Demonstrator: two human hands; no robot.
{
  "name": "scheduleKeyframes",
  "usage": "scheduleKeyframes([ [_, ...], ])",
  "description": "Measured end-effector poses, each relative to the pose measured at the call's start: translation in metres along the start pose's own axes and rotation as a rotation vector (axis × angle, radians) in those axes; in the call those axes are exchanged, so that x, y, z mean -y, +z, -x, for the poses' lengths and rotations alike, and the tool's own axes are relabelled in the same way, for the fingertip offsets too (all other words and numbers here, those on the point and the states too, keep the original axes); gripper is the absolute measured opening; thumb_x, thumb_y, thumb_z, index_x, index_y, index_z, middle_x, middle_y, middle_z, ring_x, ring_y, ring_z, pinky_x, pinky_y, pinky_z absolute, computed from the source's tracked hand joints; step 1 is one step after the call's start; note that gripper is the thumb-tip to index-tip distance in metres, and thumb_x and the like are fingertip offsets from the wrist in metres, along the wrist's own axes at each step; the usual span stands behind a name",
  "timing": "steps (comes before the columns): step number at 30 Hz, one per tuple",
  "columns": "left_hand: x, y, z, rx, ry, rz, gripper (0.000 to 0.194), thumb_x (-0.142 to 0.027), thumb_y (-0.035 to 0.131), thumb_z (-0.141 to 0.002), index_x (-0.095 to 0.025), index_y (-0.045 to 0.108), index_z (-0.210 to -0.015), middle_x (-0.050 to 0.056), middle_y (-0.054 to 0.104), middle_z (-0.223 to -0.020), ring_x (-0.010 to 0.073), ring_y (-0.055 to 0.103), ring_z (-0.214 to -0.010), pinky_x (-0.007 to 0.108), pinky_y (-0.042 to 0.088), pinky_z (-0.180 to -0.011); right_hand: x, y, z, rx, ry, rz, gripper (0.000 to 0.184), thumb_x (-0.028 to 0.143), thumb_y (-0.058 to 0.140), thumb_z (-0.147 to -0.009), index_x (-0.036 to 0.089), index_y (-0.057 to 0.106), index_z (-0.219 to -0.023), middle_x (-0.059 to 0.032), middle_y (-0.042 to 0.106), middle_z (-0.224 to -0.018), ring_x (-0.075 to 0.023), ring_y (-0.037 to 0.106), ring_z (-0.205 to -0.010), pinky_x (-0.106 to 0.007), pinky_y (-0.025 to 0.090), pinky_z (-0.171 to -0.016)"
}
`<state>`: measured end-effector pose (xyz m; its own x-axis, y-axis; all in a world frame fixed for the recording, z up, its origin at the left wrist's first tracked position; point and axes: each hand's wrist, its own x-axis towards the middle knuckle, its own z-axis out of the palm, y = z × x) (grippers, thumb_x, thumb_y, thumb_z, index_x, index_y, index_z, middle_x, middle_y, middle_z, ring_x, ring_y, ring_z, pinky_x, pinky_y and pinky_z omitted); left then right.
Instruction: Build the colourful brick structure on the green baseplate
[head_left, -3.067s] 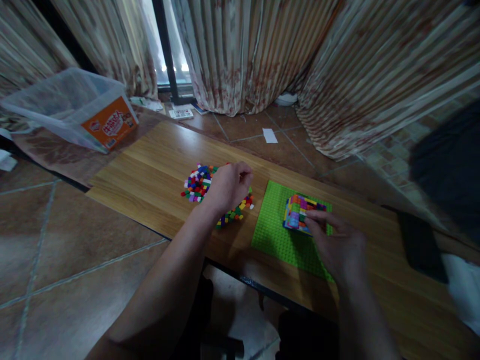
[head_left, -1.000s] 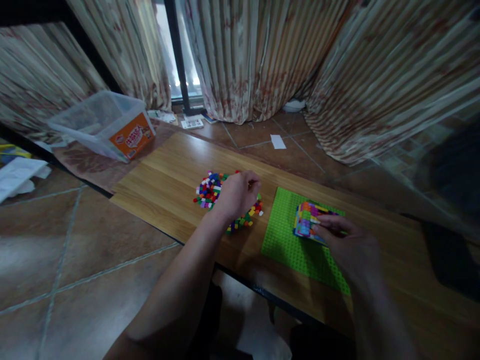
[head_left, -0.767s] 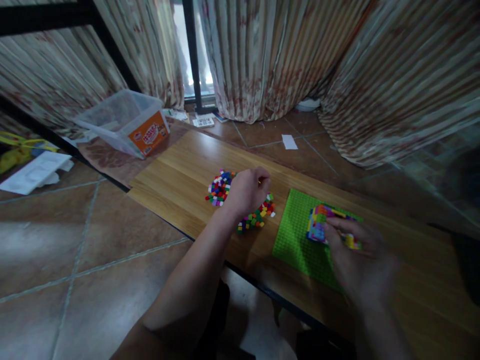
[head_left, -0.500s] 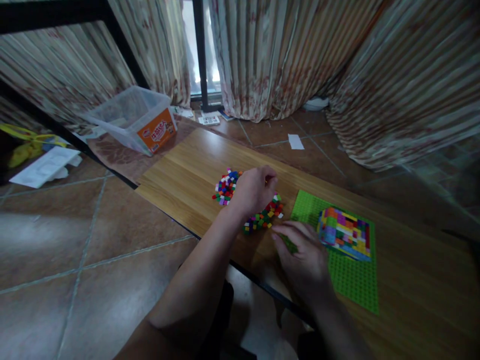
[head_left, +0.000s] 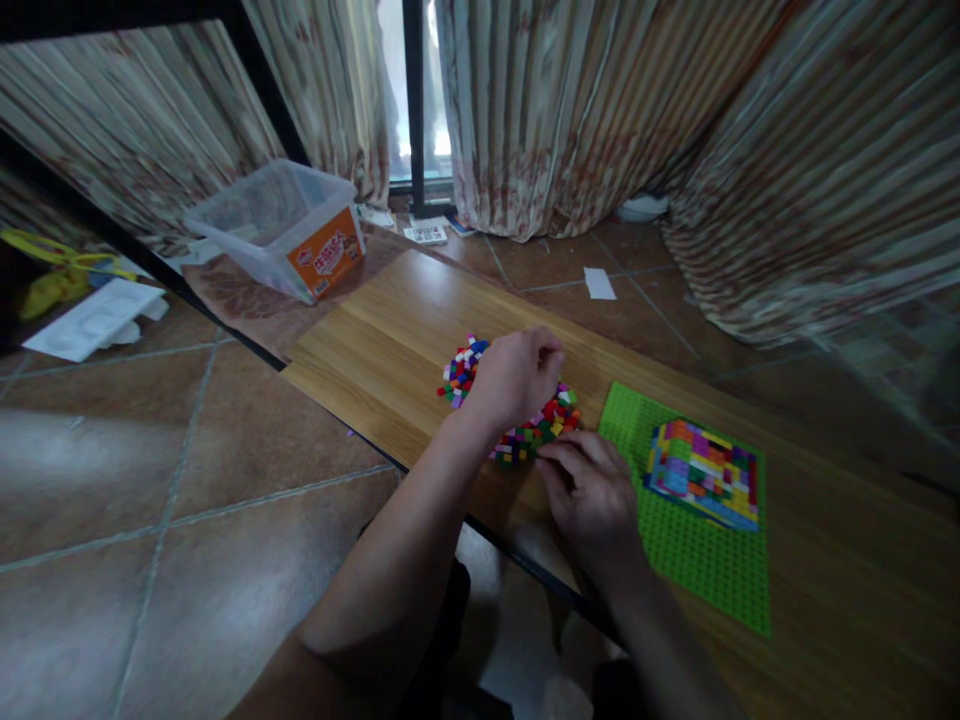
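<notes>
A loose pile of small coloured building bricks lies on the wooden table, partly hidden beneath my left arm. Over the pile, my left hand is curled closed, and whatever its fingers hold is out of sight. At the pile's near right edge, my right hand has thumb and fingertips pinched together against the bricks; anything between them is too small to name. To the right lies a green studded baseplate, bearing a low multicoloured block of bricks.
A clear plastic bin with an orange label stands at the table's far left end. Black metal bars run along the left. Beyond the table are patterned curtains and a white paper on the tiled floor.
My right hand has moved left from beside the baseplate to the pile's edge, and its fingertips have come together. My left hand stays over the pile. The whole view has shifted slightly.
</notes>
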<state>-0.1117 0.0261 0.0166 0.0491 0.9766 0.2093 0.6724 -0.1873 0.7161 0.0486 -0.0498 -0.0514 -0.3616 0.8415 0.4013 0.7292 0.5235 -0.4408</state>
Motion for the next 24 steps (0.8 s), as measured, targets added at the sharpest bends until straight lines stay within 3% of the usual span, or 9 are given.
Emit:
scheduleKeyframes([
  [7,-0.001,-0.002,0.000,0.002,-0.005,-0.017,0.025,-0.019,0.049,-0.089,-0.014,0.074,-0.090,0.004,0.074,-0.083,0.0157,0.062,-0.072,0.027,0.046,-0.068,0.002,-0.006,-0.001,-0.045,-0.004,-0.064,0.016,0.024,0.057,-0.092,0.023,0.073,-0.093,-0.0070,0.067,-0.101,-0.0231,0.062,-0.094,-0.040,0.050,-0.084],
  [24,0.002,0.004,-0.002,-0.017,0.007,0.017,0.025,-0.019,0.050,-0.089,-0.015,0.074,-0.086,0.004,0.074,-0.080,0.0145,0.062,-0.070,0.025,0.046,-0.067,0.016,0.009,0.001,-0.104,0.052,0.106,0.011,0.026,0.060,-0.091,0.019,0.068,-0.088,-0.0088,0.066,-0.096,-0.0246,0.059,-0.092,-0.041,0.047,-0.085],
])
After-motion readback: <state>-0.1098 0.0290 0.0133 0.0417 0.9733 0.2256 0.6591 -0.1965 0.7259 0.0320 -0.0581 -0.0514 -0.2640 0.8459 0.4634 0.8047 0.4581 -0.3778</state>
